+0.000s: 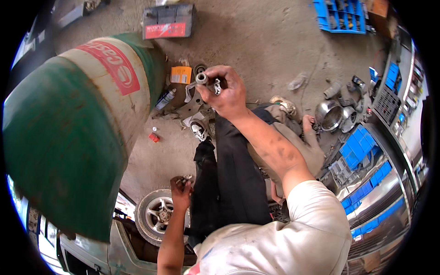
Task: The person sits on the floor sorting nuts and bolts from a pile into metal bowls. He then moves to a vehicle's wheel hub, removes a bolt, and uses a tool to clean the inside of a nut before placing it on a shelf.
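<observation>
Raised in front of me, my right hand (228,94) is closed on a small cylindrical metal fitting (201,78) with a round hole facing up. A second shiny bit of metal (217,86) shows between the same fingers. My left hand (180,193) hangs low beside my left leg, its fingers closed around a small metal part (187,178) whose kind I cannot make out. Below the right hand, loose metal parts (189,109) and an orange packet (181,74) lie on the floor by my shoe (199,130).
A large green drum (59,137) fills the left side. Nearby are a spray can (166,98), car battery (168,23) and wheel (151,201). At right, another person in tan clothes (298,146) is close, beside round metal housings (329,114) and blue bins (358,145).
</observation>
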